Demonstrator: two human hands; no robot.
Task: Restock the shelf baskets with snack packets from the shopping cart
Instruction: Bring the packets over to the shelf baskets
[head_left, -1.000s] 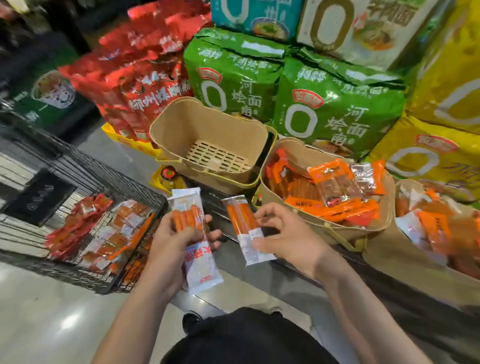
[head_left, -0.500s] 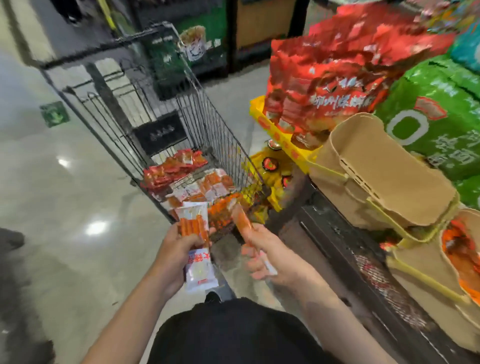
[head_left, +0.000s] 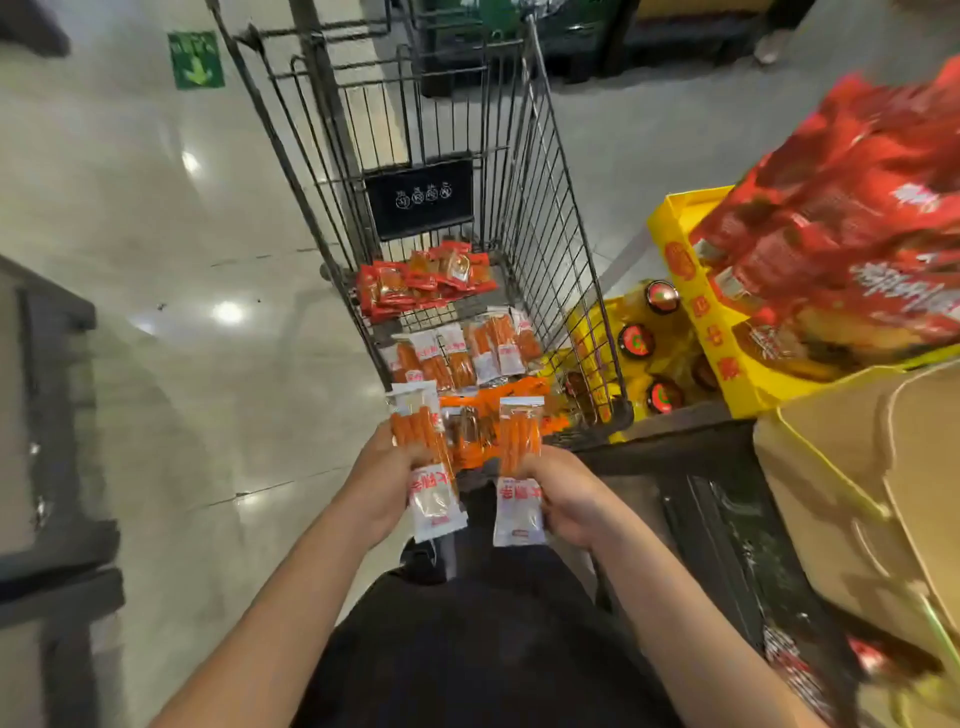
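Over the shopping cart (head_left: 415, 171), left hand (head_left: 382, 480) grips one snack packet (head_left: 423, 457), right hand (head_left: 566, 499) another (head_left: 519, 467); best carry both flat to the cardboard basket (head_left: 852, 499) right of the cart.

Wire shopping cart (head_left: 545, 218) bearing loose snack packets (head_left: 457, 353).

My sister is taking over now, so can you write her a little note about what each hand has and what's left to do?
Left hand: grips one sausage packet.
Right hand: grips another packet.
Both are held over the near end of the shopping cart, which holds more sausage packets and red packets.
The brown basket is on the right.
Left: put these packets in a basket, then move the rest.
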